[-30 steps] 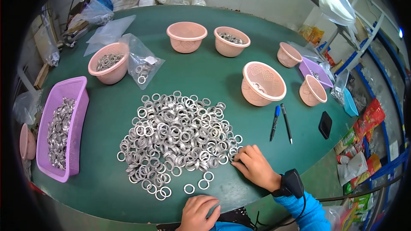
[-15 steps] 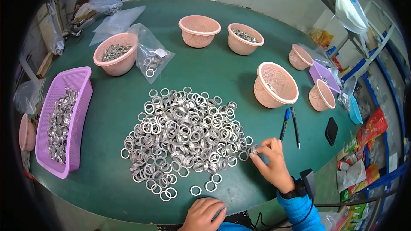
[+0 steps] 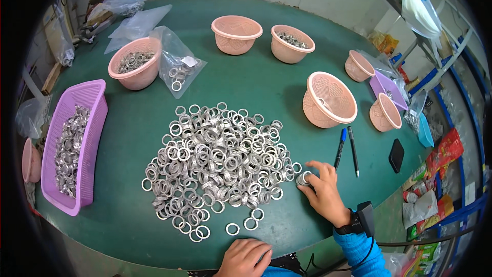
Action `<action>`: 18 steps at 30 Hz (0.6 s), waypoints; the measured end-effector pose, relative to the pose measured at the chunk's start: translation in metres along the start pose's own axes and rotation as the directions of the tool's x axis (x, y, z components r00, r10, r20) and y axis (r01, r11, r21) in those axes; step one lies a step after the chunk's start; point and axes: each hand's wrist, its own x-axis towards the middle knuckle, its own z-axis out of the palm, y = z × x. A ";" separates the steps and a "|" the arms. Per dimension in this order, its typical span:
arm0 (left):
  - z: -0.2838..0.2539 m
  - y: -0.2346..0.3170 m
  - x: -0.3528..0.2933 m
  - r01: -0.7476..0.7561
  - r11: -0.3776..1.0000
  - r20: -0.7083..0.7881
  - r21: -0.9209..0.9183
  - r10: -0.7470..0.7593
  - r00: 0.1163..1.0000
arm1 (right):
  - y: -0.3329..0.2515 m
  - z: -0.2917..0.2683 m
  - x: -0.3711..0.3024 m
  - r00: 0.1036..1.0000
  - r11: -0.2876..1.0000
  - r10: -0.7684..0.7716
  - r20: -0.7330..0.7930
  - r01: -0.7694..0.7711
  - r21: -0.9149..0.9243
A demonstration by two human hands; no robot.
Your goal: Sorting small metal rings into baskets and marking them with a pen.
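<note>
A wide heap of grey metal rings point(image 3: 218, 156) lies in the middle of the green table. At its right edge, my right hand point(image 3: 325, 197) closes thumb and fingers around a few metal rings point(image 3: 304, 177) set close together, with the index finger lifted off them. How many rings it holds is partly hidden. My left hand point(image 3: 246, 257) rests at the table's near edge, below a few loose rings, its fingers loosely bent and the thumb a little apart. Nothing shows in it.
A purple basket point(image 3: 100, 123) of metal pieces stands left. Pink baskets stand at the back, one holding rings point(image 3: 134, 77), and a larger pink basket point(image 3: 312, 110) is beyond my right hand. Two pens point(image 3: 353, 154) and a black phone-like slab point(image 3: 396, 156) lie right.
My right hand has shifted slightly, and its index finger has lifted and spread. The ring lying beside its fingertips is now gathered with the one it pinched. My left hand stays put.
</note>
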 end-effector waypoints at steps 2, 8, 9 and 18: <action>0.000 0.000 -0.001 0.005 1.000 -0.006 -0.017 -0.005 1.000 | -0.005 -0.006 -0.001 0.999 1.000 -0.019 -0.029 0.019 0.000; 0.000 0.000 -0.001 0.011 0.998 -0.030 -0.058 -0.013 0.999 | -0.037 -0.014 -0.010 0.998 0.935 -0.019 0.055 -0.002 0.356; -0.001 0.002 -0.001 0.013 0.998 -0.030 -0.054 -0.015 0.999 | -0.042 -0.015 -0.013 0.994 0.903 -0.016 0.110 -0.033 0.429; -0.010 0.005 0.002 0.300 0.937 -0.084 -0.179 -0.318 0.944 | -0.051 -0.014 -0.020 0.988 0.895 -0.101 0.121 0.037 0.445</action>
